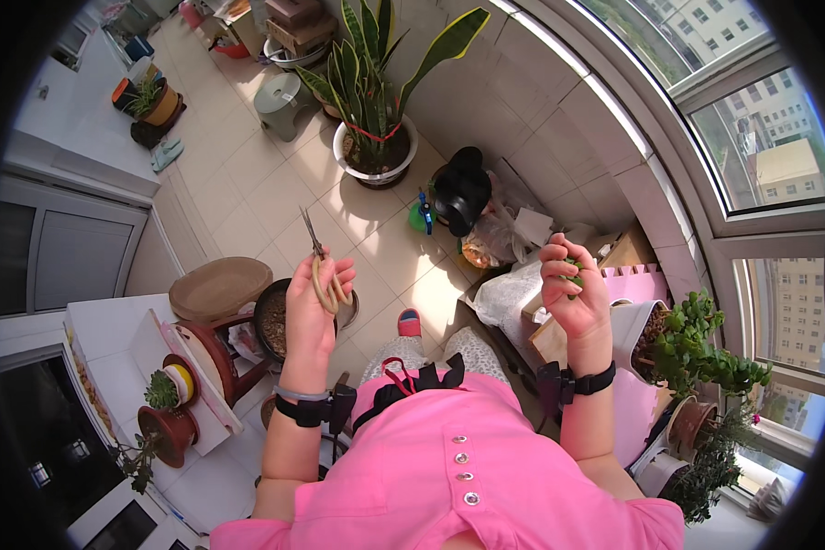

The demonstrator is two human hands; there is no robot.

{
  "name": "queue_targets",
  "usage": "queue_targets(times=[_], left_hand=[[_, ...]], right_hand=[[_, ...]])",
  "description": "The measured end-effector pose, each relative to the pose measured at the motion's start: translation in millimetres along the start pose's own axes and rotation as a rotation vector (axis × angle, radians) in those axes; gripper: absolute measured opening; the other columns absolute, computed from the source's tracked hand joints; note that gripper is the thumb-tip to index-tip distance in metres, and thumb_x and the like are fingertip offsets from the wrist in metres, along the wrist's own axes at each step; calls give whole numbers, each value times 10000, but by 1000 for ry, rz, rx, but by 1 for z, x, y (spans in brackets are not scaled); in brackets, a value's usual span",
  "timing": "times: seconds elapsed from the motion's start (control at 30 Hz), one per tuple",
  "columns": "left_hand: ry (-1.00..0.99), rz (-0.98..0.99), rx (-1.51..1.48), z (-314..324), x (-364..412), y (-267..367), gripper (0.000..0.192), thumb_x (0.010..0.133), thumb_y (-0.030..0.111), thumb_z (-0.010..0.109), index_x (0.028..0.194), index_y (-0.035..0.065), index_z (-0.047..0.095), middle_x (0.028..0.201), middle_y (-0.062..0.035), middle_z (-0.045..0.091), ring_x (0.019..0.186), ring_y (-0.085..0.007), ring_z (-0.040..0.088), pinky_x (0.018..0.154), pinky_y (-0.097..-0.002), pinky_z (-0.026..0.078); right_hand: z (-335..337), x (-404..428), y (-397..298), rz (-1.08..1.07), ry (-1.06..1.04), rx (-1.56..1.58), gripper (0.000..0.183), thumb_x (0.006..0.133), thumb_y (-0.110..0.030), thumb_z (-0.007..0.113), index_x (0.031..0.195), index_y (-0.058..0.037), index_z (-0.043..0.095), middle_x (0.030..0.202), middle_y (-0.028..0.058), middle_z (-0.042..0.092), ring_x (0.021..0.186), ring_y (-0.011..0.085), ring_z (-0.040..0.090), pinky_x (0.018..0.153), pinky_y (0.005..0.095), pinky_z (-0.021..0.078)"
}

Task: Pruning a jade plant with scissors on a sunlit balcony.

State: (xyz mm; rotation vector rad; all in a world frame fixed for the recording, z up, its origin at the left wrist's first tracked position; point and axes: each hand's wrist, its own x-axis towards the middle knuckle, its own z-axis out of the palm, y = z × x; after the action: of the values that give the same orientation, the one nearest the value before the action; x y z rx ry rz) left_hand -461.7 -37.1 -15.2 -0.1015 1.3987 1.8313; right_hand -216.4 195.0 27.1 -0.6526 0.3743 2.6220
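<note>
Scissors (pixel 328 283) with tan looped handles lie in my left hand (pixel 307 313), palm up, their narrow metal blades pointing away from me. My right hand (pixel 577 295) is raised with its fingers curled around some green leaves (pixel 573 276), partly hidden by the fingers. Close to the right of that hand, a leafy succulent (pixel 694 330) spills over the side of a white planter (pixel 634 330). Just beyond my left wrist, a dark round pot (pixel 272 323) filled with soil is partly covered by the hand.
A snake plant (pixel 378 103) in a white pot (pixel 407 155) stands on the tiled floor ahead. Past it is a grey-green stool (pixel 279 96). Plastic bags (pixel 498 237) and boxes line the right wall under the windows. Potted succulents (pixel 161 390) sit at left, near a brown oval tray (pixel 220 287).
</note>
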Motion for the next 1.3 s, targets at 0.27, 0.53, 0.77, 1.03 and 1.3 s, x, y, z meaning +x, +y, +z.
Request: queue_targets(times=[0.27,0.53,0.77,1.03,1.3], left_hand=[[201,35,-115,-57,26,26,258,910,188,561,1117,44,509,949,-110,615,814,-147,611,684,-250,495],[343,149,-199,-86,105,97,271,911,176,552,1140,35,517,938,-130,615,814,-184,607,683,-284,495],[433,241,-326,-89,209,182,233,909,176,559,1100,50,518,933,-131,618,796,-184,611,678,-291,501],[377,184,-207,-105,298,260,263,906,189,567,1122,46,523,949,-135,624,835,-183,613,710,-281,500],[565,177,-276,-259,393,346,239,903,177,568,1108,55,542,934,-133,632,809,-196,620,689,-287,505]], right_hand=[[56,125,27,128,-64,-86,205,963,-203,422,906,-46,540,662,-15,381,490,73,347,366,193,276],[148,266,65,301,-65,-216,252,978,-253,407,817,-68,464,633,-18,356,474,76,310,384,207,262],[257,386,93,319,-171,-291,303,964,-331,430,767,-102,455,638,-21,366,470,75,322,355,195,234],[307,539,167,477,-157,-350,361,962,-396,398,759,-102,452,642,-11,354,477,81,322,362,190,233],[363,713,258,335,-70,-421,366,954,-394,413,731,-112,483,634,-17,369,465,82,326,348,188,223]])
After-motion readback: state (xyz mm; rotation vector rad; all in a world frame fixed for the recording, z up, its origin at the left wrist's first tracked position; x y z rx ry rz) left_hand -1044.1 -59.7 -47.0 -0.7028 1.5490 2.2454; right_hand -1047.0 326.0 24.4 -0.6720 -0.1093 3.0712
